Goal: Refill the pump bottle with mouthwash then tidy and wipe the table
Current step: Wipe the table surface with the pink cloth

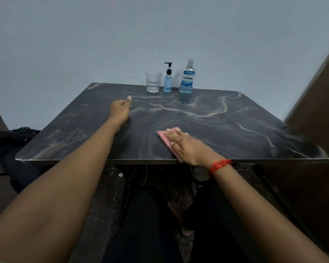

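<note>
Left hand [121, 109]: resting on the dark marble-patterned table top [235, 130] left of centre, fingers curled in, thumb pointing forward, nothing visibly held. At the far edge stand three items in a row, close together but apart: a clear faceted glass tumbler [153, 82], apparently empty; the small clear pump bottle with a black pump head [168, 80], blue liquid filling its body, pump fitted; and a large clear mouthwash bottle with a blue label [187, 78], cap on, blue liquid inside. The label reads "LISTERINE"; the smaller print is too small to read, and the pump bottle shows no writing. Right hand [186, 145]: fingers straight, palm flat, pressing a folded pink cloth [164, 136] onto the table near its front edge; a red thread band [219, 165] is on the wrist. Judgement: refill and tidying look done; wiping is in hand. Next move calls for steady flat pressure, sweeping the cloth across the top while stopping short of the three items at the back.
</note>
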